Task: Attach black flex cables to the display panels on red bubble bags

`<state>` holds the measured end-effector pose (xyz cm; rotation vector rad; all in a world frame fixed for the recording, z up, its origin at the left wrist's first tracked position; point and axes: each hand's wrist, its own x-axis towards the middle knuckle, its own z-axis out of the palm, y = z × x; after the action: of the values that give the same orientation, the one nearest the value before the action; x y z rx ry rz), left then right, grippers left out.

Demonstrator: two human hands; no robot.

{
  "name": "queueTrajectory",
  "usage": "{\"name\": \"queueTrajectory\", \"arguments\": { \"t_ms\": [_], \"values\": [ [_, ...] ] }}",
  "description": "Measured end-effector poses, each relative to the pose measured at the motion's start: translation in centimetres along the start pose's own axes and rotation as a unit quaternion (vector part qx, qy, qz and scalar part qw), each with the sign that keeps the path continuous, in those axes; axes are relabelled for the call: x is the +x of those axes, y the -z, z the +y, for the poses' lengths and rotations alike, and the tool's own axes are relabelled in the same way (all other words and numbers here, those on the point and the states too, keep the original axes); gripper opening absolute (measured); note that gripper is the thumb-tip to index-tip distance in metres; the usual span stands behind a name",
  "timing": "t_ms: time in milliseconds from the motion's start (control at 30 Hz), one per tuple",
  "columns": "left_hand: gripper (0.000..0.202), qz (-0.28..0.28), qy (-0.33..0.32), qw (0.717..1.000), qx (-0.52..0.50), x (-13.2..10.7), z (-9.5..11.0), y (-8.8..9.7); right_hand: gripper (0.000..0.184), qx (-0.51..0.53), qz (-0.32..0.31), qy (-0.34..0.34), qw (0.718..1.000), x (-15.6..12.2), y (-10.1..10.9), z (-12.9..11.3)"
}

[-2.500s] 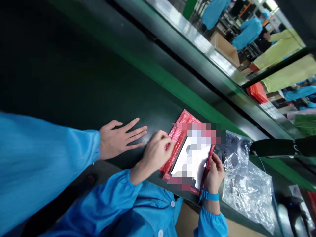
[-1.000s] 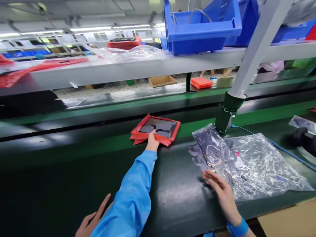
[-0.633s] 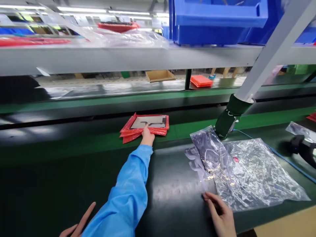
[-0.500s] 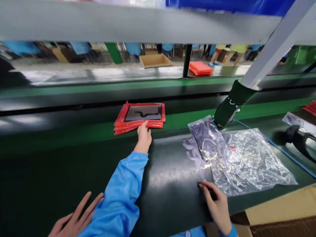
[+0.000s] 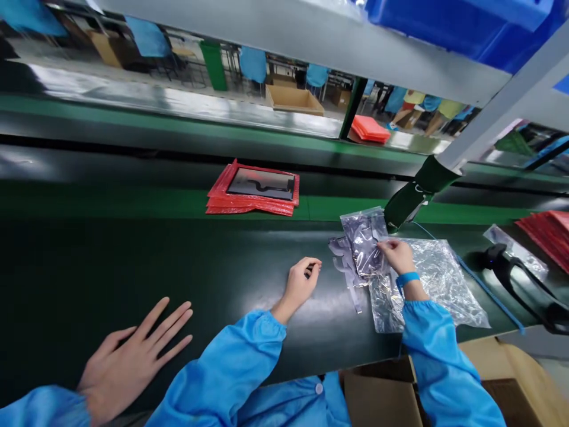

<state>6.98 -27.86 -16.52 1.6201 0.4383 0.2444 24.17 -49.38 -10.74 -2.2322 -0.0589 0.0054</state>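
Over the middle of the bench, my left hand (image 5: 302, 281) has its fingers curled, thumb and forefinger close together, with nothing visible in them. My right hand (image 5: 398, 258) pinches the right side of a grey-tinted zip bag (image 5: 362, 240). Grey flat flex cables (image 5: 349, 270) lie at the bag's left and partly under it. A large clear plastic bag (image 5: 440, 279) spreads beneath and to the right of my right hand. Farther back, a screen panel (image 5: 262, 182) with a dark ribbon cable lies on a stack of red bubble-wrap pouches (image 5: 249, 206).
A co-worker's hand (image 5: 133, 356) rests with spread fingers at the left. A green-wrapped post (image 5: 413, 190) stands behind the bags. At the right are a black handheld scanner (image 5: 511, 267), a blue cord (image 5: 489, 290) and red pouches (image 5: 549, 231). Cardboard boxes (image 5: 382, 397) sit below the front edge.
My left hand has left the red stack and come back toward me, to the right. My right hand has moved forward from near the front edge and grips the zip bag. The view has tilted.
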Motion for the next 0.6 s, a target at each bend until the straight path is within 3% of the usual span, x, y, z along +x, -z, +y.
{"name": "queueTrajectory", "arguments": {
  "t_ms": [100, 233, 367, 467, 533, 600],
  "values": [
    [0.023, 0.021, 0.013, 1.000, -0.009, -0.2, -0.4, 0.2, 0.049, 0.002, -0.024, 0.016, 1.000, 0.2, 0.2, -0.9],
    [0.018, 0.047, -0.002, 0.999, -0.016, 0.0, 1.4, 0.6, 0.051, 0.030, -0.037, 0.077, 0.996, -1.5, 1.2, -4.3],
    [0.037, 0.016, 0.023, 0.997, -0.069, 0.4, 4.6, 0.5, 0.048, 0.109, -0.023, 0.093, 0.989, -4.3, 1.6, -7.7],
    [0.043, -0.018, 0.057, 0.988, -0.139, 0.1, 6.3, 0.5, 0.047, 0.155, -0.027, 0.075, 0.985, -6.8, 1.0, -8.2],
    [0.047, -0.016, 0.070, 0.982, -0.175, -0.3, 6.8, 1.1, 0.052, 0.201, -0.079, 0.032, 0.976, -8.8, 0.4, -7.9],
    [0.049, 0.002, 0.069, 0.981, -0.184, -0.7, 7.0, 2.6, 0.072, 0.250, -0.201, -0.003, 0.947, -10.9, -0.1, -7.8]
  ]
}}
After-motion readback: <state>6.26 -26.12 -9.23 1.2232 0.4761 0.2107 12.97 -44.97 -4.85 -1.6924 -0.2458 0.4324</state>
